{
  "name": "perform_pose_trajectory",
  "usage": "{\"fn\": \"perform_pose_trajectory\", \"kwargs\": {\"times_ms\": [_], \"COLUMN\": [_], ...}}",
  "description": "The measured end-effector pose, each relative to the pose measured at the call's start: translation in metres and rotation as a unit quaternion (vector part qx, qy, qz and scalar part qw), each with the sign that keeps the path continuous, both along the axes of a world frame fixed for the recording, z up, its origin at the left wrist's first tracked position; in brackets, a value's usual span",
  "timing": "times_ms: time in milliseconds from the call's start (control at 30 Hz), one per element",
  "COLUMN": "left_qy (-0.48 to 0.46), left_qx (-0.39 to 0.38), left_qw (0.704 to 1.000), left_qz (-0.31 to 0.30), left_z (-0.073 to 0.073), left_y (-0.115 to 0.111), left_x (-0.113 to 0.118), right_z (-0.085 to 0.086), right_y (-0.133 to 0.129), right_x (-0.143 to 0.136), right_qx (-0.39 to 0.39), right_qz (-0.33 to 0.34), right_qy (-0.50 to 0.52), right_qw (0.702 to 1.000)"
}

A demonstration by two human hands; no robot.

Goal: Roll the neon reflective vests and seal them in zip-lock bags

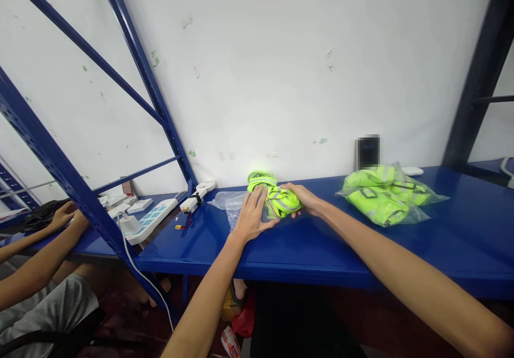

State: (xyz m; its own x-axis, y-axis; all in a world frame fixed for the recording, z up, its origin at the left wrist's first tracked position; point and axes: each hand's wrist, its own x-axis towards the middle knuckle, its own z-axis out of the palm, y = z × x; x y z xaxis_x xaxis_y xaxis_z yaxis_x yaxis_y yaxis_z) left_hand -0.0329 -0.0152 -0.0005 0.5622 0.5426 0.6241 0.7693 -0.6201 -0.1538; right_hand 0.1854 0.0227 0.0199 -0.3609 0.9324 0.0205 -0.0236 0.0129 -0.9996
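A bundled neon-yellow vest (pixel 284 202) with grey reflective strips lies on the blue table (pixel 313 245), partly over a clear plastic bag (pixel 233 208). My left hand (pixel 252 216) rests on the bag and the bundle's left side, its fingers spread. At the bundle's right end, my right hand (pixel 303 198) grips the vest, with some fingers hidden behind and under it. Farther right, more neon-yellow vests (pixel 379 195) lie in clear plastic bags.
A white power strip (pixel 155 221), a small white fan (pixel 196 197) and a loose wired part (pixel 184 220) sit at the left. Past the blue rack post (pixel 64 160), another person's hands (pixel 66 216) touch black material. A dark blurred object (pixel 368 153) leans against the wall.
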Motion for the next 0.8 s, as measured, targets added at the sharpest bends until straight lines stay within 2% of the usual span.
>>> {"fn": "perform_pose_trajectory", "kwargs": {"times_ms": [133, 267, 367, 633, 700, 800], "left_qy": [0.013, 0.013, -0.003, -0.044, -0.049, -0.052], "left_qx": [0.011, 0.012, -0.002, -0.031, -0.035, -0.034], "left_qw": [1.000, 1.000, 1.000, 0.998, 0.998, 0.998], "left_qz": [-0.012, -0.023, -0.026, -0.016, -0.018, -0.022], "left_z": [-0.001, -0.001, -0.002, -0.002, -0.002, -0.002], "left_y": [0.000, 0.001, 0.002, 0.003, 0.003, 0.003], "left_x": [-0.001, -0.001, -0.001, 0.006, 0.007, 0.007], "right_z": [-0.004, -0.004, -0.003, -0.010, -0.010, -0.009], "right_y": [0.003, -0.003, -0.007, 0.001, 0.001, 0.000], "right_x": [-0.005, -0.015, -0.023, -0.034, -0.036, -0.037], "right_qx": [0.032, -0.010, -0.022, 0.098, 0.111, 0.110], "right_qz": [-0.043, -0.019, -0.015, -0.164, -0.182, -0.174], "right_qy": [0.070, 0.176, 0.213, 0.142, 0.127, 0.125], "right_qw": [0.996, 0.984, 0.977, 0.971, 0.969, 0.971]}}
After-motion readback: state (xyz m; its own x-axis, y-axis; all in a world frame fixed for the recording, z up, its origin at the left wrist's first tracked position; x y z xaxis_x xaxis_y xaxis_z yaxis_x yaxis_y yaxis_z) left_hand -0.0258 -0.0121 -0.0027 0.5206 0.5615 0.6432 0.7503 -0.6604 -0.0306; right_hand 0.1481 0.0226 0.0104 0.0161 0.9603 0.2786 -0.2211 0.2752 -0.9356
